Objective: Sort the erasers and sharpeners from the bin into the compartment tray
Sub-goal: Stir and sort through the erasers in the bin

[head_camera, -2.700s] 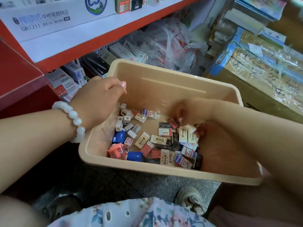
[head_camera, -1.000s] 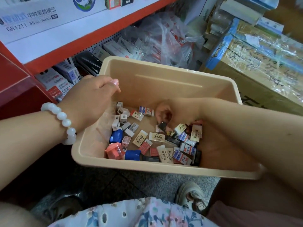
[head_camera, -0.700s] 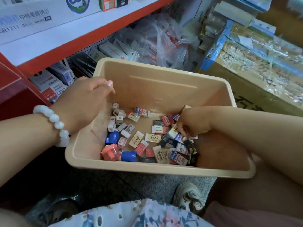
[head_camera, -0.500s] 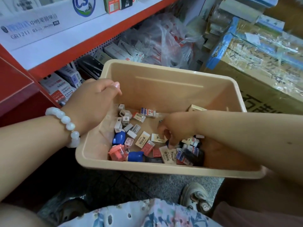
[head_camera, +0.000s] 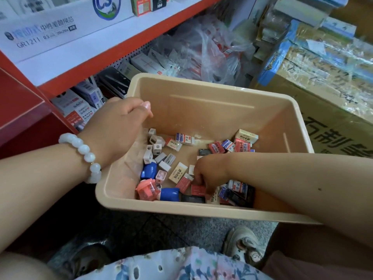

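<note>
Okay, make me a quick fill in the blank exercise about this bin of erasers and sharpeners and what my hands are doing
1. The left hand grips the ____ wall of the beige bin.
2. The right hand reaches down among the erasers at the ____ of the bin.
3. The wrist with the white bead bracelet is the ____ one.
4. The two rounded sharpeners beside the pink one are ____ in colour.

Missing words: left; bottom; left; blue

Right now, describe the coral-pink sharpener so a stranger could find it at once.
Look in the beige bin, at the near left corner of its floor. The coral-pink sharpener lies there, touching a blue sharpener on its right. It is the only pink, house-shaped piece, bulkier than the small white sharpeners behind.
</note>
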Motion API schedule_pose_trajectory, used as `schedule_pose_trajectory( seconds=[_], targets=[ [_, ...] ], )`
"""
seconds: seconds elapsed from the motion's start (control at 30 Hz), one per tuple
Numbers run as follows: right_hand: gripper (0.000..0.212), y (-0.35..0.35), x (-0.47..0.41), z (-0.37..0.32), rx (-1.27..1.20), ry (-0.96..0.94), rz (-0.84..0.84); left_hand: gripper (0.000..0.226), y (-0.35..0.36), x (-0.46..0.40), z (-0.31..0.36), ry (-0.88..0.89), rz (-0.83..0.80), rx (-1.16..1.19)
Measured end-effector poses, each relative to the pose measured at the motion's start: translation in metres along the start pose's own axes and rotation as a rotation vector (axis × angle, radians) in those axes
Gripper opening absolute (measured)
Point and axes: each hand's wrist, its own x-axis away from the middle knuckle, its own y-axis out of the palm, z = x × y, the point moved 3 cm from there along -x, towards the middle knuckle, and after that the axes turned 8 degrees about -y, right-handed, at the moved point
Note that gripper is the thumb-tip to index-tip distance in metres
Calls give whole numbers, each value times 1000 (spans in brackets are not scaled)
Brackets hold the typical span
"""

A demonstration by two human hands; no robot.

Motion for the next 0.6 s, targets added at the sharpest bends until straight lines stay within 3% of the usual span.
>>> schedule_pose_trajectory(
  seconds=[0.1,0.3,0.43,0.6],
  targets=[
    [44,1,-2,5,-70,34,38,30,0,1,1,-10,0,11],
    [25,-3,5,0,-131,-16,63,31,0,1,1,-13,2,11],
    [36,-6,7,-4,-146,-21,29,32,-1,2,0,3,-14,5],
    [20,-40,45,18,-155,56,59,35,-1,2,0,-8,-23,0]
  ],
)
